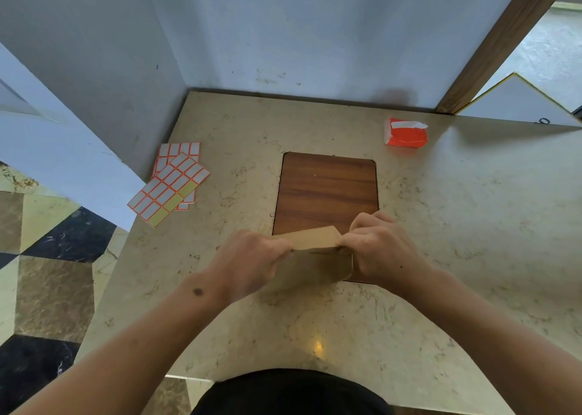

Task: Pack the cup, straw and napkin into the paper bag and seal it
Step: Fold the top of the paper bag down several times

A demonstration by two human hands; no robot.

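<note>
A brown paper bag (315, 263) stands on the stone counter, partly over the wooden inlay panel (326, 187). Its top flap is folded over toward the far side. My left hand (252, 260) pinches the flap's left end and my right hand (378, 244) pinches its right end. The cup, straw and napkin are not visible; whatever the bag holds is hidden.
Sheets of orange-edged white sticker labels (171, 183) lie at the counter's left edge. An orange tissue pack (406, 132) sits at the back right. White walls close the back and left; a wooden door frame (491, 52) rises at the right.
</note>
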